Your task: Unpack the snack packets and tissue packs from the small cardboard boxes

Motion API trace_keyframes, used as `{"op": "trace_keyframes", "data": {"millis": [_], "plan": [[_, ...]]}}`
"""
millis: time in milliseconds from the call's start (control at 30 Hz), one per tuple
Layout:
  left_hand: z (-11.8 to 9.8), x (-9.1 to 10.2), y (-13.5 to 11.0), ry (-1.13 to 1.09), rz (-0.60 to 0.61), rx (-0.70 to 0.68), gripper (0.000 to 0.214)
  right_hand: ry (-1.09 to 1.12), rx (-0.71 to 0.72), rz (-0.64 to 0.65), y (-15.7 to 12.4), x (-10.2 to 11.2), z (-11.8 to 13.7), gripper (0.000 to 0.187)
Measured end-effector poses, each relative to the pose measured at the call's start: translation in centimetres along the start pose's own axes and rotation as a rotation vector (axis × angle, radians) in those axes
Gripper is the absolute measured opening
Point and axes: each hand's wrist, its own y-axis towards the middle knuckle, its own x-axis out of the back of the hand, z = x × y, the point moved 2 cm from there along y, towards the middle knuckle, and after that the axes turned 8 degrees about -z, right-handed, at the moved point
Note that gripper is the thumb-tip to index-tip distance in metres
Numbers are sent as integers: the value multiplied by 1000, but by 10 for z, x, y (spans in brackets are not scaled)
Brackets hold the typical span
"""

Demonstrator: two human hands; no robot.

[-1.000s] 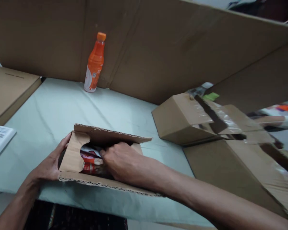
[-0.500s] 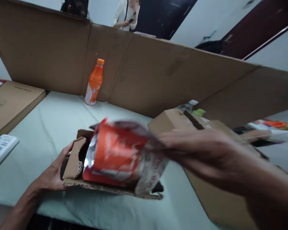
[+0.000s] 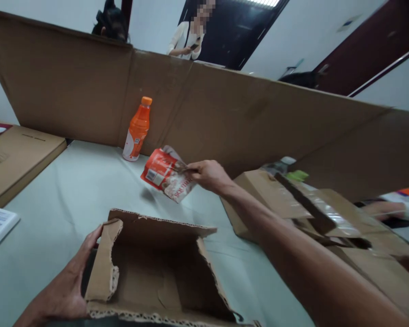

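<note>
My right hand [image 3: 209, 176] is closed on one end of a red and white snack pouch [image 3: 163, 175], held above the table beyond the carton. A barcode and the letters "SQUIR" show on the pouch. Near me, an open cardboard box [image 3: 104, 263] with torn, ragged edges faces up, and its inside shows bare. My left hand [image 3: 77, 281] grips the box's left side, thumb near the top edge and fingers partly hidden behind it. An orange bottle [image 3: 136, 131] with an orange cap stands behind the pouch, against the cardboard partition.
A tall cardboard partition [image 3: 252, 109] runs along the back. On the right sits a large taped carton [image 3: 269, 190], with a clear bottle [image 3: 282, 164] behind it. A flat box [image 3: 23, 159] and a white package [image 3: 0, 227] lie left. People are beyond the partition.
My right hand has drawn the pouch up out of the box and carried it away from me toward the orange bottle. My left hand keeps its hold on the box.
</note>
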Motion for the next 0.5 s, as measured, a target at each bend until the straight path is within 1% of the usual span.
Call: {"op": "trace_keyframes", "data": {"millis": [67,133,200,233,267,300,367,433,500], "plan": [[7,0,-2,34,20,25,125,-28,-7,-7,21,-29,6,23],[10,0,-3,49,24,42,124,-37,-22,-64,39,-43,9,33],[9,1,-2,52,25,43,124,-45,-36,-186,48,-44,7,48],[7,1,-1,47,32,29,125,-45,-40,-252,47,-42,3,52],[6,1,0,38,42,10,126,-40,-39,-305,42,-40,-2,51],[4,2,1,27,51,-9,126,-23,-34,-338,32,-40,-7,47],[2,1,3,7,57,-42,122,56,-31,-330,1,-45,-19,36],[0,0,5,-17,34,-55,116,157,-47,-280,-40,-59,-28,31],[-2,-4,6,-57,2,-36,116,208,-62,-235,-84,-78,-30,27]]}}
